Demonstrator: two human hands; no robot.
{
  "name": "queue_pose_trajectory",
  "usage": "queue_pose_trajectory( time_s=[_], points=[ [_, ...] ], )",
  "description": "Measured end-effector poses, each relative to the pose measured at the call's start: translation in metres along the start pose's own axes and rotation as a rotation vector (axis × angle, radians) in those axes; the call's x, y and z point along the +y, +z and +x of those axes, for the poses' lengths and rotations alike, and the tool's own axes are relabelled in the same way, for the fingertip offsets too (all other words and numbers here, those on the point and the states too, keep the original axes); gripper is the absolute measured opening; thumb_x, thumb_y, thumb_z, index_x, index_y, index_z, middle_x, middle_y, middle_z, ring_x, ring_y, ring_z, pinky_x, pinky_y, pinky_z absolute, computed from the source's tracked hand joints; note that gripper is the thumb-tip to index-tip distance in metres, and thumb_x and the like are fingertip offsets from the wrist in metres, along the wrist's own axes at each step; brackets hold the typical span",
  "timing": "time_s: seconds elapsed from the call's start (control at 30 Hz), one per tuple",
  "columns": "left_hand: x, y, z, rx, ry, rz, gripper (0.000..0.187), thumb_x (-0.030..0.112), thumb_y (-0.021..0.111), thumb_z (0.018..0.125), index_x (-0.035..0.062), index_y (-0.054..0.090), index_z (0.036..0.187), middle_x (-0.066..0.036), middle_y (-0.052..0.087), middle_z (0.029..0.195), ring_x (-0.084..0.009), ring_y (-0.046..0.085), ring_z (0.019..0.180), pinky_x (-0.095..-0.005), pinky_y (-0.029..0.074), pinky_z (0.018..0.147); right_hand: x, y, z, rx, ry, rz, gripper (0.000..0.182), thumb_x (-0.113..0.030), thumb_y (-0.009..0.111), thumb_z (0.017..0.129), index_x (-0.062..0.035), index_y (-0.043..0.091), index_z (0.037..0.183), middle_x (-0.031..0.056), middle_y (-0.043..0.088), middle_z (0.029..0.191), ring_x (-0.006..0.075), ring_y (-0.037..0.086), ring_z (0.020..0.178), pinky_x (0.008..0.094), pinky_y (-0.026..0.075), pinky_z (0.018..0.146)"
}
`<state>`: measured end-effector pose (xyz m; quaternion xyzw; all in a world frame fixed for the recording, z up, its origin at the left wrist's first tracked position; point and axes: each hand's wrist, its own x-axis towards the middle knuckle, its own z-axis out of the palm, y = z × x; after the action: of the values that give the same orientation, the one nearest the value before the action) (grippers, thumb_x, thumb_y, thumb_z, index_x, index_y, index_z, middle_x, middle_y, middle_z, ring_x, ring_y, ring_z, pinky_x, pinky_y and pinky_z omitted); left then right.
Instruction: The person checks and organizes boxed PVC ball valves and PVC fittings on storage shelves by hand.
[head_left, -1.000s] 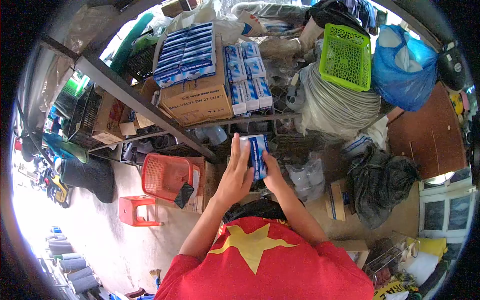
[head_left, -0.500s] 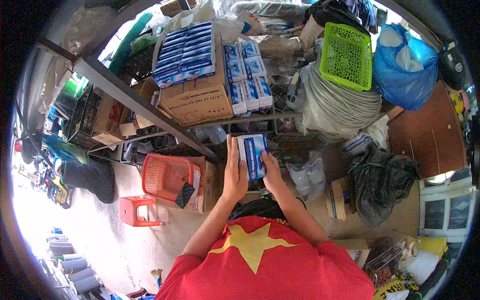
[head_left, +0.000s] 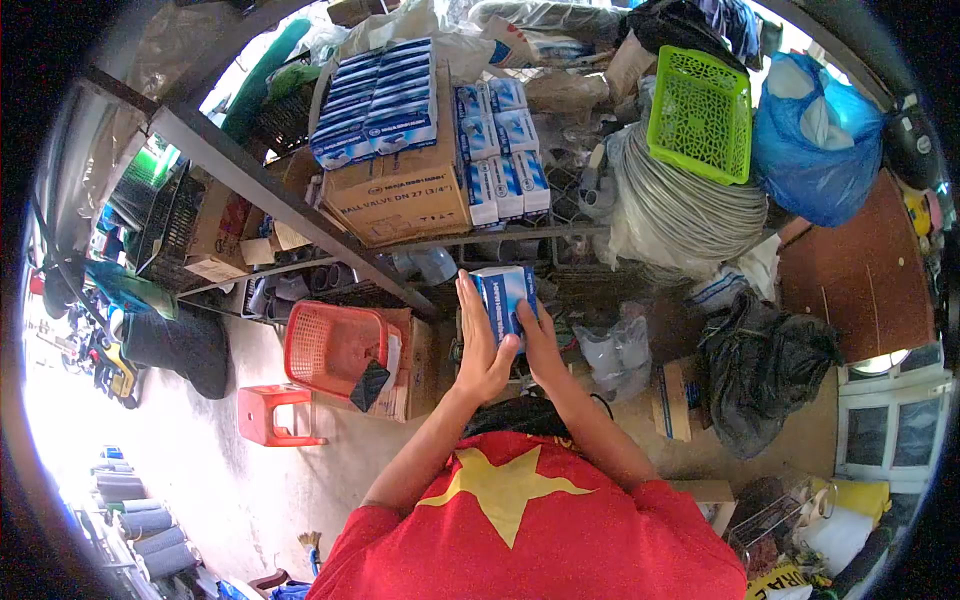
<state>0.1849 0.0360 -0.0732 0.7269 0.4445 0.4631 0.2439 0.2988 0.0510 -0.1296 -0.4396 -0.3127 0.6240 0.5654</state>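
Observation:
Between my two hands is a small blue-and-white cardboard box point(head_left: 505, 298), held in front of my chest just short of the shelf edge. My left hand point(head_left: 482, 350) presses on the box's left side, its fingers straight along it and the thumb at the lower end. On the opposite side my right hand point(head_left: 541, 342) grips it, thumb on the printed face; its other fingers are partly hidden. Similar boxes point(head_left: 375, 105) fill the top of an open carton point(head_left: 400, 198) marked ball valve. More such boxes point(head_left: 508, 187) stand in stacks beside that carton.
A metal shelf post point(head_left: 290, 215) slants across the left. Right of the stacks lie a coil of grey tubing point(head_left: 675, 200), a green basket point(head_left: 700, 115) and a blue plastic bag point(head_left: 815, 150). Below left are a red basket point(head_left: 330, 348) and a red stool point(head_left: 278, 417).
My left thumb has slid down to the lower end of the box, and both hands cover more of that end. The box stays in nearly the same place.

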Motion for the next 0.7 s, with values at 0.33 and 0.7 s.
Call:
queue_pose_trajectory(
  time_s=[0.33, 0.7],
  points=[
    [0.010, -0.046, 0.019, -0.086, -0.243, -0.042, 0.069, 0.015, 0.073, 0.080, 0.0024, 0.040, 0.139, -0.023, 0.051, 0.131, -0.0343, 0.053, 0.118, -0.0393, 0.042, 0.097, 0.001, 0.004, 0.000, -0.048, -0.005, -0.057, 0.068, -0.049, 0.052, 0.095, 0.0004, 0.036, 0.139, 0.0109, 0.049, 0.128, 0.0179, 0.049, 0.111, 0.0320, 0.041, 0.095],
    [-0.070, -0.193, 0.137, 0.063, 0.053, 0.454, 0.054, -0.001, 0.068, 0.078, 0.0118, 0.058, 0.129, -0.017, 0.055, 0.116, -0.0334, 0.053, 0.107, -0.0399, 0.042, 0.095, -0.016, 0.003, 0.009, -0.281, -0.065, -0.454, 0.063, -0.052, 0.049, 0.095, -0.0081, 0.043, 0.140, 0.0156, 0.053, 0.127, 0.0291, 0.050, 0.122, 0.0484, 0.035, 0.106]
  ],
)
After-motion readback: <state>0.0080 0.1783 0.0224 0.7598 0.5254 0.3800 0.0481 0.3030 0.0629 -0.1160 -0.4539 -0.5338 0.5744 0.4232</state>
